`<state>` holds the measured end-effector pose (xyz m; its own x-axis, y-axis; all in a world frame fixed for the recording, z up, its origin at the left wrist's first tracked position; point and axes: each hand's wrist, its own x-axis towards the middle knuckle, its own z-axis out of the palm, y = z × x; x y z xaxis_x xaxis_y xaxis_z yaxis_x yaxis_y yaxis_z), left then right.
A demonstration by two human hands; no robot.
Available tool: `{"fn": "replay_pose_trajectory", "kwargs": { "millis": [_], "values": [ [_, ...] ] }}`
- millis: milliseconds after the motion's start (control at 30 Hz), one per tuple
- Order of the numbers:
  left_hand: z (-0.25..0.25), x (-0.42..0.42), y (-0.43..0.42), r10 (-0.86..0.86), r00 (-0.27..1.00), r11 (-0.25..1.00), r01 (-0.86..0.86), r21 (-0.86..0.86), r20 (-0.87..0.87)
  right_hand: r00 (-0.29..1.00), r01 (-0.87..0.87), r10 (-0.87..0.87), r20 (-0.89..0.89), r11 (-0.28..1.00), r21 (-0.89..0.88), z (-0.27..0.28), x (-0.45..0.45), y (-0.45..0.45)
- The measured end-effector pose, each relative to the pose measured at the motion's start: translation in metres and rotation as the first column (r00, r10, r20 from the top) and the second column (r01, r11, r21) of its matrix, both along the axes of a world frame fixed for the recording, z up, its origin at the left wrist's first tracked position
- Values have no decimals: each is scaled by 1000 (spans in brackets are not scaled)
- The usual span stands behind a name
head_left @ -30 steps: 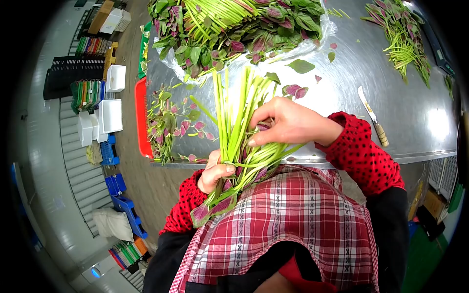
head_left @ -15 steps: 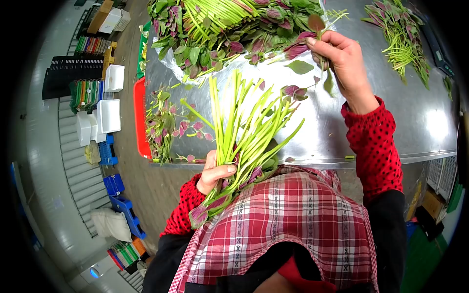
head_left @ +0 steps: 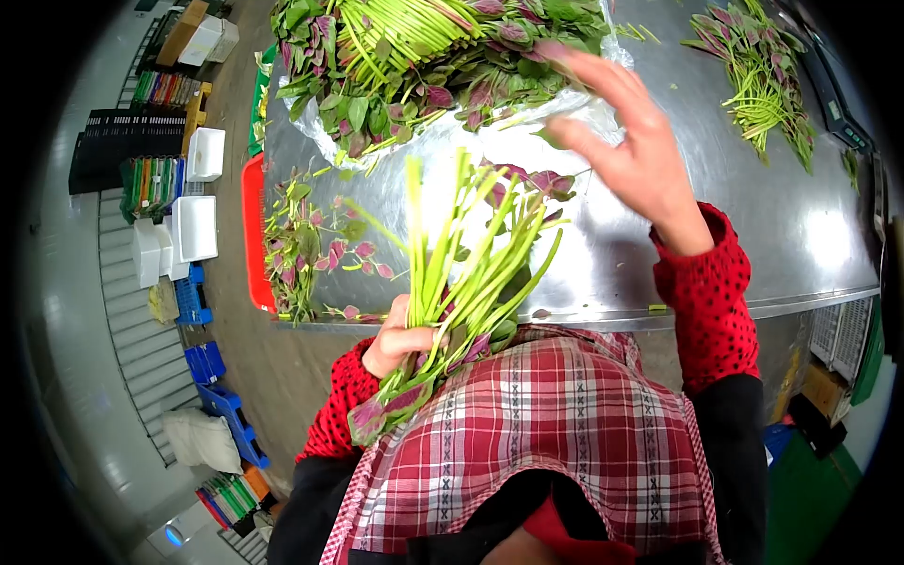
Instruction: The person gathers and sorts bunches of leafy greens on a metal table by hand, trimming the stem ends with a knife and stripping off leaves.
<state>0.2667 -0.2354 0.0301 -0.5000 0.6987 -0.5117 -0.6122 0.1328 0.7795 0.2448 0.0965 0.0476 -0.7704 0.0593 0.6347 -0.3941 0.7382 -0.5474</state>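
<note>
My left hand (head_left: 405, 341) is closed around a bunch of amaranth (head_left: 476, 259) close to the apron, its pale green stems pointing away from me and its purple-green leaves toward my body. Over the table, my right hand (head_left: 636, 141) has its thumb and fingers spread, with no stem visible between them. Its fingertips are beside a large pile of amaranth (head_left: 405, 28) lying on clear plastic (head_left: 325, 137). A few purple leaves (head_left: 551, 184) show beyond the held stems.
The steel table (head_left: 621, 254) carries loose leafy trimmings (head_left: 297, 250) at its left and another amaranth bunch (head_left: 763, 85) at its right. A dark device (head_left: 838, 99) stands by the right edge. A red crate (head_left: 254, 231) adjoins the left edge; white boxes (head_left: 196, 226) stand farther left.
My right hand has opened and the leafy sprig it pinched is no longer in it. The left hand still grips the bunch, now slightly lower and farther left in view.
</note>
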Motion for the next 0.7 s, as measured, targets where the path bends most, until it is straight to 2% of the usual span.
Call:
{"fn": "replay_pose_trajectory", "kwargs": {
  "millis": [67, 133, 167, 200, 267, 333, 367, 400, 433, 467, 533, 567, 600, 633, 667, 700],
  "values": [
    [2, -7, 12, -145, 989, 989, 144, 8, 16, 956, -293, 293, 3, 956, -4, 36, 7, -44],
    [0, -23, 12, -413, 910, 908, 408, 95, 35, 749, -621, 608, 264, 783, -38, 26, 18, -81],
    [17, -21, 26, -388, 908, 921, 386, 46, 159, 420, -745, 619, 664, 653, -137, 26, 16, -82],
    [6, -30, 24, -542, 836, 840, 538, 65, 89, -24, -790, 462, 886, 535, -300, 26, 13, -83],
    [4, -32, 25, -612, 771, 787, 616, 40, 176, -311, -657, 689, 654, 342, -672, -39, 36, -71],
    [2, -39, 24, -658, 712, 744, 665, 66, 245, -321, -438, 825, 465, 306, -845, -63, 61, -64],
    [-1, -41, 23, -668, 699, 734, 675, 72, 256, -381, -354, 797, 469, 343, -870, -66, 66, -60],
    [-4, -44, 25, -678, 687, 724, 685, 80, 260, -400, -350, 786, 472, 345, -871, -67, 70, -53],
    [-2, -49, 28, -702, 682, 706, 703, 82, 204, -462, -264, 751, 472, 392, -882, -68, 73, -47],
    [-16, -54, 27, -760, 650, 650, 759, 51, 9, -519, -180, 716, 467, 442, -879, -69, 76, -41],
    [-18, -71, 17, -719, 614, 690, 689, -224, -327, -563, -145, 683, 465, 472, -870, -81, 92, -37],
    [-14, -82, 8, -579, 682, 806, 396, -441, -446, -357, -24, 835, 419, 441, -897, -85, 107, -38],
    [-7, -93, -2, -441, 678, 819, 37, -572, -588, -116, 81, 922, 369, 379, -922, -84, 117, -37],
    [8, -101, -12, -334, 617, 818, -186, -544, -713, 8, 128, 921, 391, 386, -913, -81, 120, -37],
    [26, -105, -17, -238, 520, 786, -393, -477, -820, 13, 127, 917, 399, 394, -910, -77, 117, -37],
    [47, -101, -17, -89, 504, 824, -447, -347, -859, 135, 227, 908, 397, 362, -904, -72, 113, -39]
  ]
}}
